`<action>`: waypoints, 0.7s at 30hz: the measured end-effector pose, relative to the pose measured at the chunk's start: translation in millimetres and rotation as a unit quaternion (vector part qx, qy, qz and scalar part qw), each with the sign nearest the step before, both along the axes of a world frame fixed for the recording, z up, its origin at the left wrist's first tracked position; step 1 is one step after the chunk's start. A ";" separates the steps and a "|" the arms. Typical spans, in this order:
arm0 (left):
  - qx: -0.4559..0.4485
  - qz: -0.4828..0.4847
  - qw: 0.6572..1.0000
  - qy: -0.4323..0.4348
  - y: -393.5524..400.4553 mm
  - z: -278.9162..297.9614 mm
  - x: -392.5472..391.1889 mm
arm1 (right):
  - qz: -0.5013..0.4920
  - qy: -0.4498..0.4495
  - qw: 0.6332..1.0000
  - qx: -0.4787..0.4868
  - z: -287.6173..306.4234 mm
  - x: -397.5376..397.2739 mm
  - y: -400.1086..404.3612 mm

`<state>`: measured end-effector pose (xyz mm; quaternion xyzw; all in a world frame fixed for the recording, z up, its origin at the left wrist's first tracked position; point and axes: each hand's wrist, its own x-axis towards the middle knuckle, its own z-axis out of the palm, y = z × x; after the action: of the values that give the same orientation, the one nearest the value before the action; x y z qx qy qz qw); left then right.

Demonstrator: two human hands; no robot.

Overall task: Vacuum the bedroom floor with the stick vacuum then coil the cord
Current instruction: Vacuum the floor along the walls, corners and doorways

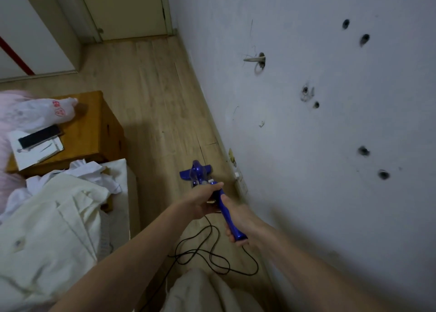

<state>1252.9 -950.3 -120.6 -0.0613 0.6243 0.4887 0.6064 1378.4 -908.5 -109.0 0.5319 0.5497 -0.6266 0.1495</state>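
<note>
The blue stick vacuum stands on the wooden floor close to the right wall, its head pointing away from me. My right hand grips the blue handle near its end. My left hand holds the vacuum's body just below the handle. The black cord leaves the handle's end and lies in loose loops on the floor beneath my arms.
A bed with white bedding fills the lower left. A wooden nightstand holds a plastic bag, a phone and papers. The grey wall with drill holes runs along the right, with an outlet near the skirting. A closed door stands at the far end.
</note>
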 end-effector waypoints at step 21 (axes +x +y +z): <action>-0.008 0.119 0.993 -0.023 -6.3 3.4 35.3 | 0.085 -0.023 0.996 0.019 9.0 24.8 16.4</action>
<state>1288.2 -956.6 -117.3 -0.1508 0.6024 0.5508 0.5577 1403.2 -892.1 -100.0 0.5004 0.6015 -0.5881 0.2049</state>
